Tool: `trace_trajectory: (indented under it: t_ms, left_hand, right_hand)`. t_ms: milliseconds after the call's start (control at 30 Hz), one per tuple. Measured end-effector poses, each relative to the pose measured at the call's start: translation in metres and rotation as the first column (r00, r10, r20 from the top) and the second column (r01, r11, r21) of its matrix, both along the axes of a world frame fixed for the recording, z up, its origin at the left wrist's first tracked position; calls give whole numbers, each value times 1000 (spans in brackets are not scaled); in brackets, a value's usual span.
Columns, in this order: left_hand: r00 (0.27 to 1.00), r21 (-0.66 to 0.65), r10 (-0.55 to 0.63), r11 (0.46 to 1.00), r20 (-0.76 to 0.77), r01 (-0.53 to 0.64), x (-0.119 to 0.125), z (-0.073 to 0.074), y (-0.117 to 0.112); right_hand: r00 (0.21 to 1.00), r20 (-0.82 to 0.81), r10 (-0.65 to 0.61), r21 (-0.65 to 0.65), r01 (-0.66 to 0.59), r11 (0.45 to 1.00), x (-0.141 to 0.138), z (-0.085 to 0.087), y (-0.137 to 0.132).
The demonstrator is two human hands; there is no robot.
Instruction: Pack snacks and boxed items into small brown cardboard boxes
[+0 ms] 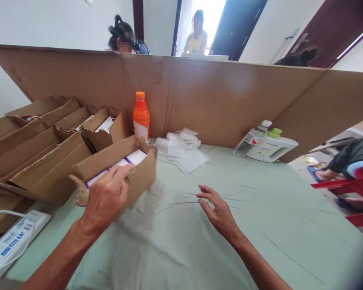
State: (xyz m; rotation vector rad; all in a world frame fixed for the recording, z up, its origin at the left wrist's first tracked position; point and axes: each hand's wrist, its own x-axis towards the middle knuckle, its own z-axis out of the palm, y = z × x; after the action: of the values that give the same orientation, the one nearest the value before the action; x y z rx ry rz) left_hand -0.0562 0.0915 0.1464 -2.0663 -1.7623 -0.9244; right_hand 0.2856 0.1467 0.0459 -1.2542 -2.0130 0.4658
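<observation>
My left hand (109,189) is closed over the near wall of a narrow open cardboard box (142,177), with the fingers on the inner side and the thumb outside. Small white cartons (136,157) with purple edges stand in that box. My hand hides part of the row, so whether the fingertips touch a carton cannot be made out. To the right, my right hand (216,209) hovers over the green cloth (260,209), holding nothing, its fingers apart. Behind the box lie several clear plastic bags (184,147) in a loose heap.
More open cardboard boxes (48,161) crowd the left side. An orange bottle (141,117), a water bottle (251,139) and a white jug (270,147) stand along the cardboard partition (224,100). A power strip (16,237) lies front left. People sit and stand beyond.
</observation>
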Motion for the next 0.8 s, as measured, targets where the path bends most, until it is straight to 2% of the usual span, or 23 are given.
trace_trajectory:
  t_ms: [67, 133, 200, 233, 267, 333, 367, 400, 433, 500, 533, 600, 700, 800]
  left_hand:
    - [975, -4, -221, 975, 13, 222, 25, 5, -7]
    - [912, 4, -410, 912, 19, 410, 46, 10, -18]
    - [867, 96, -497, 865, 25, 493, 56, 12, -33]
    - [870, 170, -490, 863, 47, 477, 56, 10, -40]
    - [886, 246, -453, 874, 98, 420, 53, 5, -47]
    - [915, 316, -287, 929, 282, 194, 41, -14, -55]
    - [902, 268, -186, 960, 390, 82, 34, -27, -57]
    - [882, 147, -77, 989, 465, 9, 28, -42, -56]
    - [853, -11, 14, 1000, 521, -10, 23, -59, -54]
    - [785, -283, 146, 958, 602, 39, 19, -91, -46]
    - [751, -370, 186, 925, 633, 83, 20, -105, -41]
    - [697, -460, 238, 875, 676, 147, 26, -126, -30]
    - [645, -485, 270, 856, 714, 178, 41, -137, -9]
    - [586, -426, 264, 891, 766, 155, 51, -133, 22]
  right_hand:
    - [1000, -5, -13, -3, 13, 1000, 5, 0, -10]
    - [999, -7, -38, -37, 38, 999, 11, -3, -19]
    - [997, -9, -74, -116, 72, 991, 19, -9, -26]
    - [996, -18, -93, -156, 89, 984, 23, -12, -30]
    - [993, -39, -108, -191, 99, 977, 27, -15, -34]
    - [987, -107, -124, -243, 95, 965, 34, -20, -41]
    - [981, -145, -126, -264, 84, 961, 37, -21, -44]
    - [975, -180, -128, -285, 73, 956, 38, -22, -47]
    - [969, -209, -128, -309, 59, 949, 38, -23, -49]
    - [960, -250, -126, -355, 30, 934, 35, -22, -51]
    - [956, -266, -121, -374, 14, 927, 32, -21, -51]
    - [952, -287, -102, -407, -25, 913, 26, -18, -45]
    - [955, -283, -93, -429, -39, 903, 16, -13, -26]
    - [954, -290, -71, -404, -55, 913, 6, -12, 6]
